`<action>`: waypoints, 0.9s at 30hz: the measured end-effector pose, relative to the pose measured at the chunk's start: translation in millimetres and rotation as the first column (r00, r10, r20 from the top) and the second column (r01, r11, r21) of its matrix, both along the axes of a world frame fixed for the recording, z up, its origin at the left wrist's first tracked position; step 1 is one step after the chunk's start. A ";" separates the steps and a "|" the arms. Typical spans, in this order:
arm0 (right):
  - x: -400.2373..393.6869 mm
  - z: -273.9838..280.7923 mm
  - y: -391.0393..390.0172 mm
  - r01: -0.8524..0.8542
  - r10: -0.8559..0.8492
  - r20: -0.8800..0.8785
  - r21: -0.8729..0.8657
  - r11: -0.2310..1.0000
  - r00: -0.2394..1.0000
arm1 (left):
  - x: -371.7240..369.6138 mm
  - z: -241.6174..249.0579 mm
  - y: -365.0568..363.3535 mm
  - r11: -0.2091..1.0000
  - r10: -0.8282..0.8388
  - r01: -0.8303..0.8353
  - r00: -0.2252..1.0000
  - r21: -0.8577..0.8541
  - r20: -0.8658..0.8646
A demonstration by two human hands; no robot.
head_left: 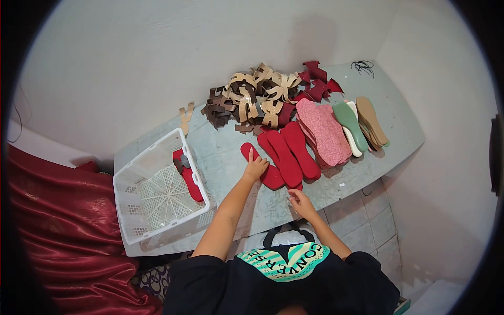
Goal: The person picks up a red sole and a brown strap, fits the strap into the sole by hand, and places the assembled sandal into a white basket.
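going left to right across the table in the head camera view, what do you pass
Red cloth → white basket with a red sole in it → left hand on the red soles → pink soles → green sole → tan soles.

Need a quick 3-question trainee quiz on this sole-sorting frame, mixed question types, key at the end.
1. True or false: the left hand rests on a red sole.
2. What lies in the white basket? A) green sole B) red sole with dark strap piece C) nothing
3. Which pile sits nearest the wall, behind the pink soles?

Key:
1. True.
2. B.
3. The tan and brown strap cut-outs.
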State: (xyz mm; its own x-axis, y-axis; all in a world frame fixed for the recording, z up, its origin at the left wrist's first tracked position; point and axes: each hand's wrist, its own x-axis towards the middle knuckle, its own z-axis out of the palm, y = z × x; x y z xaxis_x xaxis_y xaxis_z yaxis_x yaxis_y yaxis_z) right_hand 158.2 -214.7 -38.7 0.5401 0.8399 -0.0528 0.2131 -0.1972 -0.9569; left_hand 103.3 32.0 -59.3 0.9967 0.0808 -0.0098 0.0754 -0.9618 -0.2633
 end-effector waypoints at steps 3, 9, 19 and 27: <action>2.2 -3.2 1.5 -0.010 0.010 -0.025 0.005 1.000 1.000 | -0.6 4.3 -1.0 0.999 0.042 -0.039 0.993 0.026 -0.110; 11.2 -7.5 3.8 -0.003 0.007 -0.132 0.026 1.000 0.991 | -5.9 20.6 1.5 0.980 0.186 -0.192 0.978 -0.049 -0.096; 14.5 -11.8 13.3 -0.022 0.048 -0.284 0.095 0.995 0.958 | -23.5 18.7 31.7 0.920 0.173 -0.237 0.960 -0.311 -0.219; 20.0 -17.0 33.7 -0.006 0.064 -0.384 0.149 0.989 0.921 | -36.4 63.5 25.2 0.640 0.377 -0.174 0.920 -0.749 0.109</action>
State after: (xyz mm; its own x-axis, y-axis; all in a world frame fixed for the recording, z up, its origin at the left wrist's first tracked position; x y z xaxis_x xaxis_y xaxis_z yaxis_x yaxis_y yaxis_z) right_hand 178.3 -180.9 -55.7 0.4719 0.8720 -0.1301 -0.1748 -0.0521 -0.9832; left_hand 66.8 57.2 4.2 0.9060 0.4212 0.0418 0.3291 -0.7631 0.5562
